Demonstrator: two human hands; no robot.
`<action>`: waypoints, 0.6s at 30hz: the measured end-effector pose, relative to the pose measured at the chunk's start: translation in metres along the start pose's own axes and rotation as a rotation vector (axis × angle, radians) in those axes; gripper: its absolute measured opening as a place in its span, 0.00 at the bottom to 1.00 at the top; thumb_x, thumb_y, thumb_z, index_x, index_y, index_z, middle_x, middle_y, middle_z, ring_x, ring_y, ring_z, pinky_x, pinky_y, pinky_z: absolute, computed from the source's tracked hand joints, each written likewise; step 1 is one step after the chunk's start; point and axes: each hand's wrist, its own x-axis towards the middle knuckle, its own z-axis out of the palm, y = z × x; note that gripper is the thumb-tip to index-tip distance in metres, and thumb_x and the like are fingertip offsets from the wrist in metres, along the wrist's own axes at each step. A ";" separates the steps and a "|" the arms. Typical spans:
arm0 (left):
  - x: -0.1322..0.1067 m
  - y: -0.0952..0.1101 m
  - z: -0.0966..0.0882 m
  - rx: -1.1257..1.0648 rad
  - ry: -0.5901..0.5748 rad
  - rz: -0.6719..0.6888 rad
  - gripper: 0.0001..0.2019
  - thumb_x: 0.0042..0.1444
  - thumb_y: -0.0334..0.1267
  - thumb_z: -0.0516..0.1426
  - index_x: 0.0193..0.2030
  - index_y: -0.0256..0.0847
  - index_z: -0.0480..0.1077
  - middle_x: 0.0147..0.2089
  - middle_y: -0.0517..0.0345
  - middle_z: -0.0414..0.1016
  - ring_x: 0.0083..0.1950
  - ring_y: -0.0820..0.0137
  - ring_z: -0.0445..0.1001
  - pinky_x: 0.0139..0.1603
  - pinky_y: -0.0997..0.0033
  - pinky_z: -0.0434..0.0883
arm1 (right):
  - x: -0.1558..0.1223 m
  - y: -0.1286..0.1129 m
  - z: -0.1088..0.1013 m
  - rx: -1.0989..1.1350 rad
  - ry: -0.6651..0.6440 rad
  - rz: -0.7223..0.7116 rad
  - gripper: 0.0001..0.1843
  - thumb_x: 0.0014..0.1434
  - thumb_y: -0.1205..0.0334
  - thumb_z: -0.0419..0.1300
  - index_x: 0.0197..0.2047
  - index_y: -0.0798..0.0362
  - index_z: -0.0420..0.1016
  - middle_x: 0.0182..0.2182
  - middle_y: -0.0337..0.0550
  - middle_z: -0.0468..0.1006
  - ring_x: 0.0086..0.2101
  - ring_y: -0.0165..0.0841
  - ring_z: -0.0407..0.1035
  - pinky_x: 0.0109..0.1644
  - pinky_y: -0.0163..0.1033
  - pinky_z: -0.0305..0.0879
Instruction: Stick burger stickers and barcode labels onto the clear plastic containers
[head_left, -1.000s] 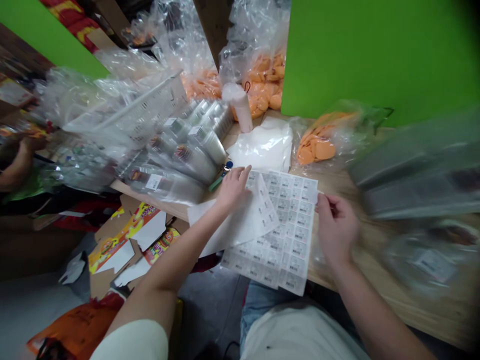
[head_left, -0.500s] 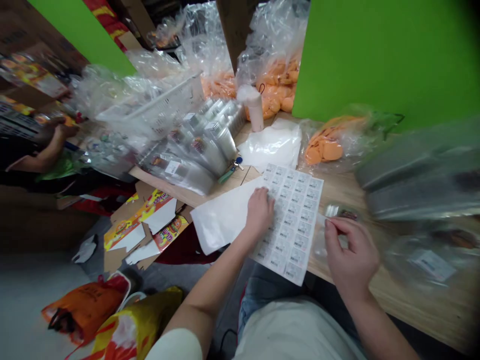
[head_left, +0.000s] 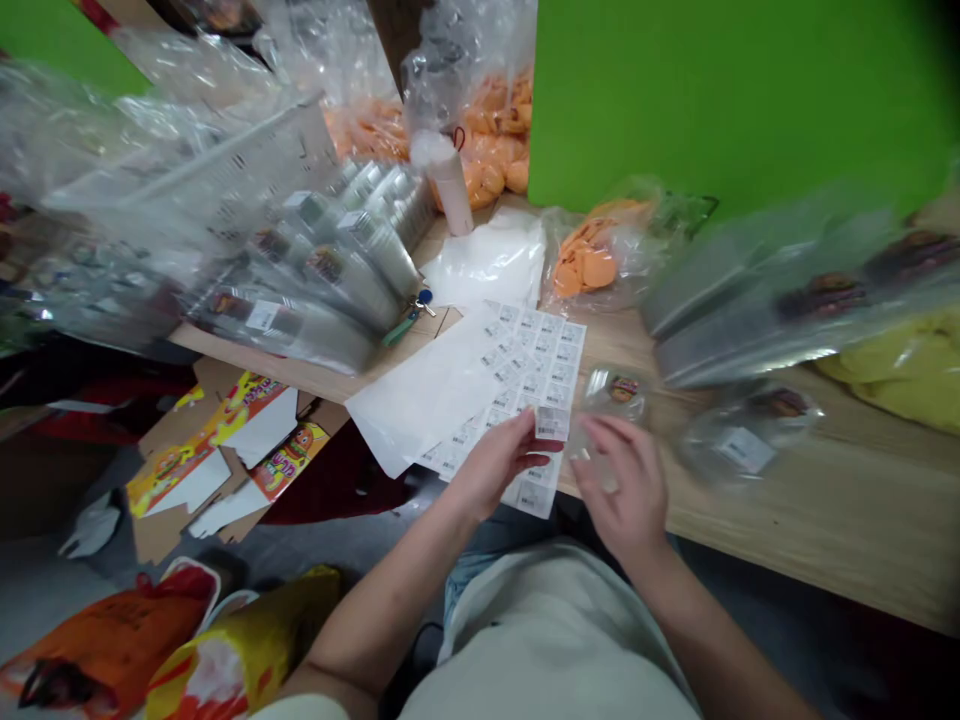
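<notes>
My left hand (head_left: 491,465) is over a sheet of barcode stickers (head_left: 564,365), with one barcode sticker (head_left: 552,424) between thumb and fingers. My right hand (head_left: 626,480), slightly blurred, has its thumb and fingers apart and is just right of that sticker. Under its fingertips lies something clear that I cannot make out well. Just beyond is a small clear plastic pack (head_left: 611,390) with a burger picture. White backing paper (head_left: 420,390) lies left of the stickers, partly over other sticker sheets.
Stacked clear packs (head_left: 337,275) stand at left beside a white crate (head_left: 225,170). A white bottle (head_left: 452,190), keys (head_left: 424,302) and a bag of orange pieces (head_left: 592,260) are at the back. More clear packs (head_left: 795,290) lie right. Flattened printed cartons (head_left: 225,450) sit below the table edge.
My right hand has moved left toward my left hand and its pinch has opened. My left hand has lifted from the sheet and now holds a sticker. The camera view has shifted right.
</notes>
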 end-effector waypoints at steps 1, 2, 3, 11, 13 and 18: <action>0.001 0.001 -0.001 0.031 -0.025 -0.017 0.23 0.55 0.55 0.51 0.43 0.36 0.70 0.46 0.48 0.73 0.46 0.65 0.72 0.46 0.68 0.65 | 0.003 0.000 -0.004 0.081 -0.041 0.107 0.19 0.55 0.57 0.57 0.50 0.52 0.69 0.45 0.50 0.70 0.41 0.36 0.67 0.43 0.43 0.67; 0.001 0.001 -0.001 0.063 -0.058 -0.037 0.23 0.55 0.54 0.51 0.43 0.35 0.71 0.45 0.46 0.74 0.45 0.65 0.73 0.47 0.67 0.65 | 0.006 0.002 -0.009 0.159 -0.102 0.204 0.16 0.56 0.56 0.56 0.46 0.52 0.71 0.43 0.48 0.72 0.39 0.35 0.68 0.40 0.41 0.67; 0.001 0.001 -0.001 0.093 -0.100 -0.057 0.23 0.56 0.54 0.51 0.42 0.34 0.71 0.45 0.45 0.74 0.45 0.64 0.73 0.47 0.66 0.65 | 0.009 0.004 -0.013 0.228 -0.173 0.275 0.13 0.56 0.56 0.56 0.42 0.52 0.73 0.40 0.46 0.73 0.36 0.33 0.69 0.37 0.39 0.67; 0.018 -0.025 0.005 0.800 -0.068 0.469 0.28 0.53 0.41 0.57 0.60 0.45 0.56 0.62 0.46 0.59 0.58 0.60 0.64 0.55 0.55 0.64 | -0.006 0.055 -0.047 0.310 0.161 0.659 0.14 0.51 0.51 0.60 0.34 0.53 0.75 0.21 0.36 0.72 0.22 0.28 0.64 0.27 0.35 0.63; 0.035 -0.033 0.006 1.017 -0.161 0.643 0.30 0.52 0.38 0.58 0.61 0.45 0.54 0.63 0.47 0.57 0.63 0.58 0.56 0.61 0.52 0.58 | -0.011 0.066 -0.052 0.272 0.116 0.703 0.15 0.50 0.51 0.61 0.35 0.54 0.76 0.21 0.37 0.72 0.22 0.28 0.64 0.27 0.36 0.63; 0.059 -0.048 0.005 1.191 -0.215 0.727 0.35 0.52 0.38 0.58 0.64 0.43 0.47 0.62 0.45 0.57 0.64 0.58 0.55 0.62 0.52 0.57 | -0.012 0.072 -0.038 0.320 -0.063 0.642 0.28 0.51 0.54 0.60 0.54 0.54 0.66 0.27 0.39 0.75 0.27 0.30 0.67 0.34 0.39 0.65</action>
